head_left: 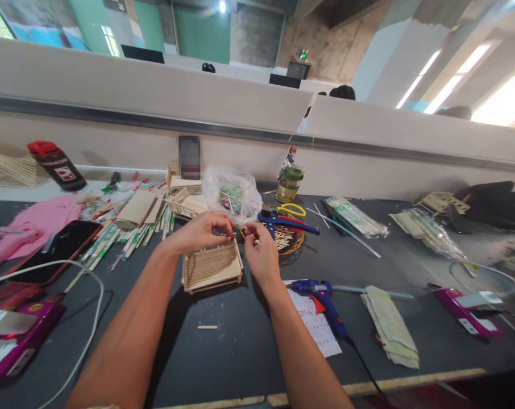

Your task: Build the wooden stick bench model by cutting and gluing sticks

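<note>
A small box-like model made of thin wooden sticks [212, 267] rests on the dark table [240, 346] in front of me. My left hand [202, 230] hovers over its far edge with fingers pinched together. My right hand [261, 250] is at the model's right far corner, its fingers also pinched. Between the two sets of fingertips there seems to be a tiny stick piece, too small to make out. A short loose stick [207, 326] lies on the table nearer to me.
A blue glue gun [325, 304] lies on paper to the right. Blue-and-yellow cutters [289, 218] sit over a basket of stick pieces. A plastic bag [234, 193], stick bundles [125, 227], a phone [57, 250], a jar [289, 183], cables and folded cloths [389, 324] surround the work area.
</note>
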A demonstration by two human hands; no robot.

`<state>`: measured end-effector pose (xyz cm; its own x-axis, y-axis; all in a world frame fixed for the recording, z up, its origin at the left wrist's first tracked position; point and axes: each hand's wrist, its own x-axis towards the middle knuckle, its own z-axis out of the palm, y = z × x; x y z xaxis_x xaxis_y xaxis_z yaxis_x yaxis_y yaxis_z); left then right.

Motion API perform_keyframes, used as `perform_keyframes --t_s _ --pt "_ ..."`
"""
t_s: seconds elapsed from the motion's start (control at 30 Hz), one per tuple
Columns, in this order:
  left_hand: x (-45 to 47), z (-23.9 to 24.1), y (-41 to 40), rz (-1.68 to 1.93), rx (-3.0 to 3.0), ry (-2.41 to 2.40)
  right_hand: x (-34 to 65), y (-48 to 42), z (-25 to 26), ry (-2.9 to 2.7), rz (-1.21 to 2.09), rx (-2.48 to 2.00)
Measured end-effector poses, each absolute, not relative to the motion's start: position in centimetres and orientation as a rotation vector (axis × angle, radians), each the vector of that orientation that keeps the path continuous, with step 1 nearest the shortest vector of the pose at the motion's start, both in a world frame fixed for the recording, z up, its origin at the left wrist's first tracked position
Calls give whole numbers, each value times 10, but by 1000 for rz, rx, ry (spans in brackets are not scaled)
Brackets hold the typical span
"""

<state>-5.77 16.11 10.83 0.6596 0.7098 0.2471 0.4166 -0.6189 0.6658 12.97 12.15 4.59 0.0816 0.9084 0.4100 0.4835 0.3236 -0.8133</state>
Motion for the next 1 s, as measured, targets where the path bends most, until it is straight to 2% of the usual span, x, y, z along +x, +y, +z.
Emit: perform_keyframes --t_s 0.4,1.0 --pt "-57 85 171 549 2148 1047 118 120 38 -1631 572 -1313" --pt "-42 86 163 543 2407 1160 116 118 38 -1641 592 -1319"
